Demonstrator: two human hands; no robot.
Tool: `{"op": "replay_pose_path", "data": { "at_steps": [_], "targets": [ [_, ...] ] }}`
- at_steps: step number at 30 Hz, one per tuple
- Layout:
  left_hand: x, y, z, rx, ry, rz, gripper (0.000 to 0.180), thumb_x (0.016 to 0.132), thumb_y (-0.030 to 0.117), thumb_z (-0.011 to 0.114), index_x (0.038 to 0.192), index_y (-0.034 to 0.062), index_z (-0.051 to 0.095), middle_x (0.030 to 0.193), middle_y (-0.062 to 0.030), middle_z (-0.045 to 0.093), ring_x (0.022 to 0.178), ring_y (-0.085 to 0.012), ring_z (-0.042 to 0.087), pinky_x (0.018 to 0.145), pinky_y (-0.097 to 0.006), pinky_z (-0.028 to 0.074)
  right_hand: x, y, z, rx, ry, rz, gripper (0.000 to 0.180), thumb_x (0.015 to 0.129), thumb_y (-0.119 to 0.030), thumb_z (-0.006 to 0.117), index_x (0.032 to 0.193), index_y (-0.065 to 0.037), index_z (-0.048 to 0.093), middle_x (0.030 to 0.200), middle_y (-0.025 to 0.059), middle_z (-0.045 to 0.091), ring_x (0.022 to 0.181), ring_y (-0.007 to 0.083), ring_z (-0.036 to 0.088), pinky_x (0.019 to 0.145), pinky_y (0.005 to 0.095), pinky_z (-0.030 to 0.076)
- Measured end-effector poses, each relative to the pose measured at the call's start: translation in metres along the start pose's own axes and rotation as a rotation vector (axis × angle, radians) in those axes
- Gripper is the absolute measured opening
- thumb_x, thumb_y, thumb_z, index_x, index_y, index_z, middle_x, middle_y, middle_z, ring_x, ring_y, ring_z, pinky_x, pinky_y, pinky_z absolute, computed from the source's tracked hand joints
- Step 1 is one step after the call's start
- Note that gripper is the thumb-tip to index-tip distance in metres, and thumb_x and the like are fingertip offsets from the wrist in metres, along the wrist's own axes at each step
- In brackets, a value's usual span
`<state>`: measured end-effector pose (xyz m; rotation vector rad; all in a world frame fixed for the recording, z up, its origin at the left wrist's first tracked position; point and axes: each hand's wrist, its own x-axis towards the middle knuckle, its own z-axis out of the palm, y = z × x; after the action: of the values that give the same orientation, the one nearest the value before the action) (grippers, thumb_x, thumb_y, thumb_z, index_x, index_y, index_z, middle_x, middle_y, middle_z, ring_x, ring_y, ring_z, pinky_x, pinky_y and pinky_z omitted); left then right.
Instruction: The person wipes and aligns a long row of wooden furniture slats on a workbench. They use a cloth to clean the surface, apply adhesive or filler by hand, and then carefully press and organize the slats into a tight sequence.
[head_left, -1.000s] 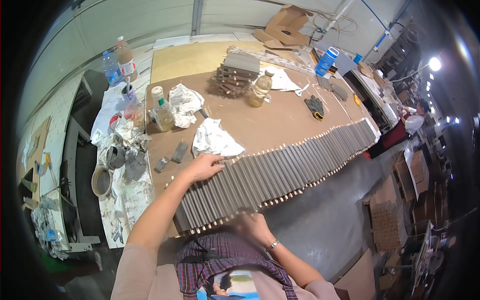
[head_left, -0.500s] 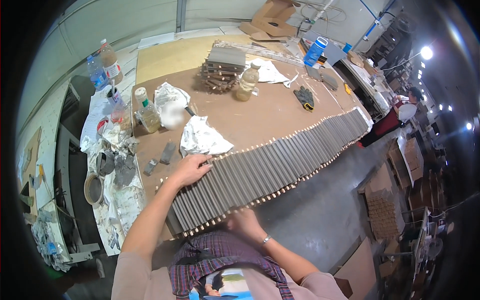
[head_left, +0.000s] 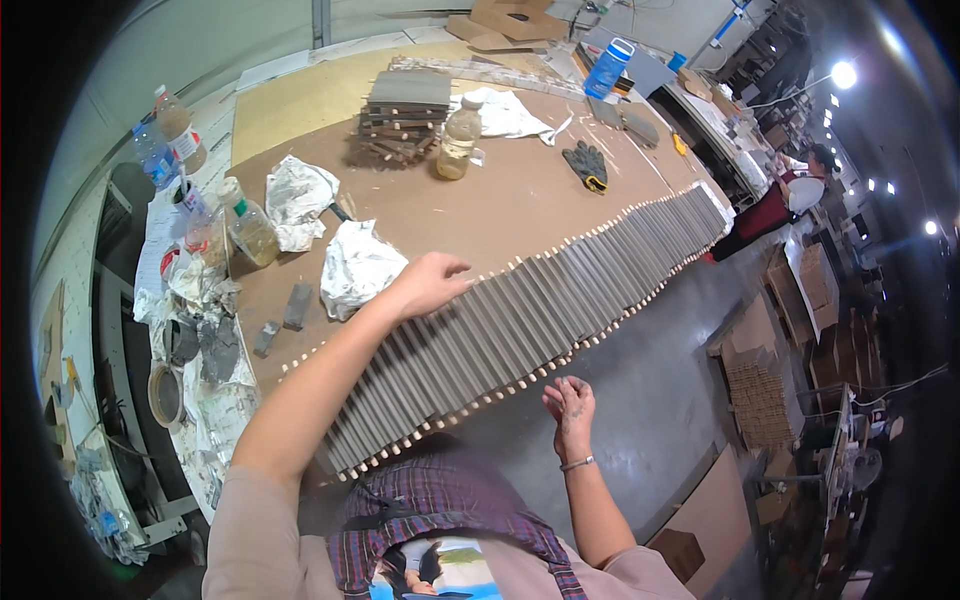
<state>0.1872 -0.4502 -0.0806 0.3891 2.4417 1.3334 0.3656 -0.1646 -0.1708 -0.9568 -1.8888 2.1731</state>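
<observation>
A long row of narrow grey strips [head_left: 500,325] lies side by side along the table's near edge, pale peg-like ends sticking out at both sides. My left hand [head_left: 432,287] rests at the far side of the row, its fingers stretched out along the strip ends and holding nothing. Past the near edge of the row, my right hand [head_left: 572,410] is raised over the floor, apart from the strips. Its fingers are loosely bent and spread, with nothing seen in them. Crumpled white cloth [head_left: 358,268] lies just beyond my left forearm.
A stack of grey strips [head_left: 405,105] stands at the back beside a bottle of yellowish liquid [head_left: 459,140]. A dark glove [head_left: 586,165] lies toward the right. More bottles [head_left: 250,225] and stained cloths crowd the left side. Another person [head_left: 790,195] stands far right.
My left hand has slid right along the far side of the row. My right hand has come out from under the near edge, moving right and up. The view has shifted slightly.
</observation>
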Motion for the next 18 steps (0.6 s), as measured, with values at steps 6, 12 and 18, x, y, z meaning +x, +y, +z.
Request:
{"op": "replay_pose_path", "data": {
  "at_steps": [6,12,18],
  "targets": [
    [0.071,0.014,0.052,-0.041,-0.062,0.025,0.062,0.090,0.026,0.068,0.142,-0.0044,0.050,0.133,-0.0271,0.060,0.123,-0.0323,0.060,0.101,-0.037,0.049,0.011,-0.011,0.013,0.072,-0.113,0.039,0.063,0.089,-0.003,0.061,0.145,0.006,0.036,0.149,0.0223,0.042,0.122,0.0235,0.057,0.093,0.0322,0.053],
    [0.095,0.011,0.072,-0.281,-0.180,0.023,0.058,0.090,0.020,0.069,0.139,-0.0062,0.052,0.127,-0.0191,0.065,0.112,-0.0240,0.064,0.098,-0.033,0.050,0.024,-0.015,0.019,0.070,-0.296,-0.109,0.070,0.081,0.008,0.052,0.148,0.007,0.032,0.146,0.0133,0.045,0.123,0.0196,0.054,0.099,0.0318,0.049],
    [0.085,0.016,0.072,-0.279,-0.127,-0.011,0.055,0.087,0.015,0.069,0.138,-0.0034,0.056,0.118,-0.0158,0.069,0.103,-0.0204,0.065,0.092,-0.032,0.052,0.017,-0.020,0.023,0.060,-0.325,-0.122,0.070,0.079,0.014,0.047,0.148,0.005,0.036,0.141,0.0104,0.051,0.128,0.0201,0.053,0.105,0.0314,0.044]
  ]
}}
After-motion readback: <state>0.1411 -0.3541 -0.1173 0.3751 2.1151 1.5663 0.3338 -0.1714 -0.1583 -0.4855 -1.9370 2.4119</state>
